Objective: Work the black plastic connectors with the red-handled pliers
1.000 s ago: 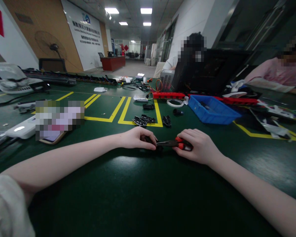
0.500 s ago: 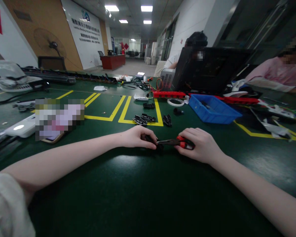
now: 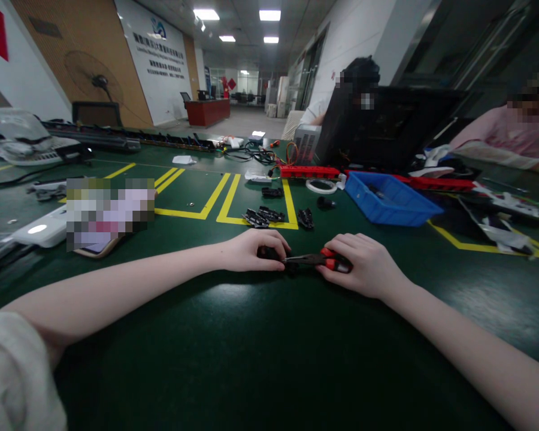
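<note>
My left hand [image 3: 251,248] rests on the dark green table [image 3: 251,359] and pinches a small black part [image 3: 267,253] between thumb and fingers. My right hand [image 3: 363,263] grips the red and black handles of a pair of pliers [image 3: 317,260]. The pliers' dark jaws point left and meet the black part at my left fingertips. Both hands lie low on the table surface, close together, at the middle of the view.
Several loose black parts [image 3: 263,216] lie on the yellow floor-style lines beyond my hands. A blue bin [image 3: 388,200] stands at the right, a roll of white tape [image 3: 321,186] beside it. Two other people sit behind a dark screen [image 3: 386,129] at the back right.
My left fingers have curled a little more over the black part. The pliers and my right hand stay almost where they were.
</note>
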Demonstrator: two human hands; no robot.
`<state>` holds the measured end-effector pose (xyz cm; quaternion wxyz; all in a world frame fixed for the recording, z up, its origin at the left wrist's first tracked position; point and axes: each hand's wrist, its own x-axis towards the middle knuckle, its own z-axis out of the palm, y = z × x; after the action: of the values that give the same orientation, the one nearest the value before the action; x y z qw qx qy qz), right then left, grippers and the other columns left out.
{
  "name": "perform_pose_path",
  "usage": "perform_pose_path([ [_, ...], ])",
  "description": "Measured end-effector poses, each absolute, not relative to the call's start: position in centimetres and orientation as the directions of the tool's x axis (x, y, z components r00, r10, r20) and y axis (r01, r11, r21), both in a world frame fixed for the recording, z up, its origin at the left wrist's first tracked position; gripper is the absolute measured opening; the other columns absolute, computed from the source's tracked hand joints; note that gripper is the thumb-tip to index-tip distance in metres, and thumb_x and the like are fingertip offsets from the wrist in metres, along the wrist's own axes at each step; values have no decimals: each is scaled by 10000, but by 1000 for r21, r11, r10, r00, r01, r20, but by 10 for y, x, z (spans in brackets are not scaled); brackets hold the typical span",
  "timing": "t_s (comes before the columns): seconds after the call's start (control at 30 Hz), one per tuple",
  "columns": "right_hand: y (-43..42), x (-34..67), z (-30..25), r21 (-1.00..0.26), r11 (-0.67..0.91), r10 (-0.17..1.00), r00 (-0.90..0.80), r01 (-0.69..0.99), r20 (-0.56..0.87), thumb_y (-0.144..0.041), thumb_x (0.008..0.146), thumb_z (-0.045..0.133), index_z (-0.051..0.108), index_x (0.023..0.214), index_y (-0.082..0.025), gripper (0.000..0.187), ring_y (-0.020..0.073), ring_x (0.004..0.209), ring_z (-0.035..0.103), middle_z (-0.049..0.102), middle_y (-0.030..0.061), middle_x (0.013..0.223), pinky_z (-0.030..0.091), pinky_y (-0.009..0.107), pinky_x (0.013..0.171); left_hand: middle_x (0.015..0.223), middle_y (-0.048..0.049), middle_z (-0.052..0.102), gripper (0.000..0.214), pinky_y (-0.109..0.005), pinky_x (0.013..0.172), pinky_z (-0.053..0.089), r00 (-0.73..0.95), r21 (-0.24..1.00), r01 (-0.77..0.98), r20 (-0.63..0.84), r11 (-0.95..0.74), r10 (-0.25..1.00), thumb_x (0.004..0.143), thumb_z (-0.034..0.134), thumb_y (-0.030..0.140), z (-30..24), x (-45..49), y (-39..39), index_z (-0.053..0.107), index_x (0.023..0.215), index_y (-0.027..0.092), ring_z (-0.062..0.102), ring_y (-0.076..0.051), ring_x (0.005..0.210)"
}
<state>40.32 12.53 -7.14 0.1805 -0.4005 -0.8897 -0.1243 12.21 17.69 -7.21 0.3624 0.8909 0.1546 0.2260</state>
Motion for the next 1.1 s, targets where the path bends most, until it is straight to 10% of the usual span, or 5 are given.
perform_pose_path([
  [1.1,132,407,-82,-18,418,824,-371,908,428,-546,861,584,632,922,-199,355,236,790,600,650,77,900,433,358,654,1147,-102,618,153,-397,986,466,855,656,134,303,-743,422,830,723,213,-76,122,176,726,976,166,602,-224,1073],
])
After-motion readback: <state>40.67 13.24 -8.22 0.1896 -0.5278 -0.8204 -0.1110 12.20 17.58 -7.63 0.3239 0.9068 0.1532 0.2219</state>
